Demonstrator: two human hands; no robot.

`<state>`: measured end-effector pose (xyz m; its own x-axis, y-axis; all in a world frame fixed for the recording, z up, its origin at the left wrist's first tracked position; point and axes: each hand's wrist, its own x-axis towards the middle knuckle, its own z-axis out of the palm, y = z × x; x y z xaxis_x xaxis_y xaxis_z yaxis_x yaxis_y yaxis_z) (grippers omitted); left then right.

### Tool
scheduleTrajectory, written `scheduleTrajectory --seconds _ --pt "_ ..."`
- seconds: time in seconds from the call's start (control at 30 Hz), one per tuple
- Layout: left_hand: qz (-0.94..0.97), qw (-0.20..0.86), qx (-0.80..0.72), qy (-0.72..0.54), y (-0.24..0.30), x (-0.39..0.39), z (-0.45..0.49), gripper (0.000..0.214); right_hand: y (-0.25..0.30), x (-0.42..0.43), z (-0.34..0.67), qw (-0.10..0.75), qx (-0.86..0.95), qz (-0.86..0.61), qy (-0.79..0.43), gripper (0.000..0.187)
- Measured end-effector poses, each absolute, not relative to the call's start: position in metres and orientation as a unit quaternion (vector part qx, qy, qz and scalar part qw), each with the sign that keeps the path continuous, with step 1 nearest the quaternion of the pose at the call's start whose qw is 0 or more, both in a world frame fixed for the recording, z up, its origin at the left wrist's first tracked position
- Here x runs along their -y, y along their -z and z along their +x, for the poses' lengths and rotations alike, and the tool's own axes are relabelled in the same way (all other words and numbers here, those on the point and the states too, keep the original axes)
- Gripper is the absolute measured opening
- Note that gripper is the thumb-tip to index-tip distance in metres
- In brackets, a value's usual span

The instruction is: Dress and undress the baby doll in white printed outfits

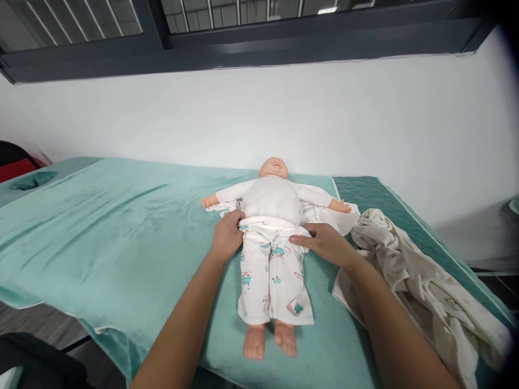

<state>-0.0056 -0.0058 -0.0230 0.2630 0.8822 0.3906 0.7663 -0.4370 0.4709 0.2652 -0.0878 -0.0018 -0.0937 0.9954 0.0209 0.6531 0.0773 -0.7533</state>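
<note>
A baby doll (pixel 272 197) lies on its back on a teal towel, head toward the wall, arms spread. It wears a white top and printed white trousers (pixel 272 273); its bare feet point toward me. My left hand (pixel 225 235) is closed on the trousers' waistband at the doll's left-side hip as I see it. My right hand (pixel 324 243) grips the waistband on the other side, fingers curled over the fabric.
The teal towel (pixel 113 227) covers a padded table that ends near the doll's feet. A crumpled patterned white cloth (pixel 409 270) lies to the right. A white cloth (pixel 336 216) sits under the doll's arm. White wall and dark window frame lie behind.
</note>
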Motion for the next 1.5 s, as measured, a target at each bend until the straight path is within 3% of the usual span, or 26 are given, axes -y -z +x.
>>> scheduleTrajectory --seconds 0.27,0.47,0.9,1.13,1.27,1.5 --pt "0.79 0.097 -0.521 -0.308 0.024 0.005 -0.007 0.022 0.005 0.092 0.264 0.4 0.579 -0.599 -0.381 0.045" --pt "0.793 0.093 -0.514 -0.312 0.026 0.003 -0.007 0.022 0.009 0.097 0.257 0.429 0.57 -0.598 -0.365 0.049" --pt "0.79 0.107 -0.52 -0.307 0.02 0.007 -0.005 0.018 0.015 0.096 0.256 0.404 0.6 -0.627 -0.289 0.058" --pt "0.79 0.094 -0.519 -0.312 0.019 0.008 -0.005 0.015 0.015 0.095 0.25 0.443 0.577 -0.641 -0.246 0.069" --pt "0.766 0.083 -0.55 -0.322 0.017 0.009 -0.002 0.013 0.013 0.095 0.24 0.452 0.549 -0.678 -0.186 0.061" --pt "0.743 0.055 -0.574 -0.339 0.011 -0.001 0.011 0.013 0.012 0.089 0.23 0.373 0.553 -0.743 -0.048 0.048"
